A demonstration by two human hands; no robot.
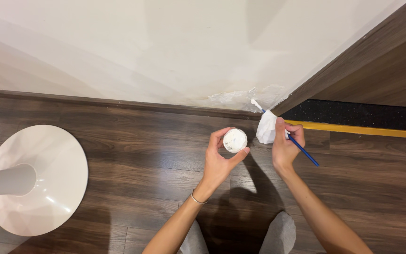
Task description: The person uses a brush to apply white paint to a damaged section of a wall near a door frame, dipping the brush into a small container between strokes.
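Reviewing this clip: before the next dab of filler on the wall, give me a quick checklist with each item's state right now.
1. Left hand grips the small white tub: ok.
2. Tub open, white filler showing: ok.
3. Right hand holds the blue-handled brush along with a white tissue: ok.
4. Brush tip loaded with white: ok.
5. Tip at the patched spot near the wall's bottom edge: ok; contact cannot tell.
6. Floor free of drips: cannot tell.

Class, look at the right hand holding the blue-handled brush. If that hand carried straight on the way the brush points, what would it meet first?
The right hand aims its brush up-left at the white patch low on the wall, just above the baseboard. The tip looks at or nearly touching it, though depth is unclear.
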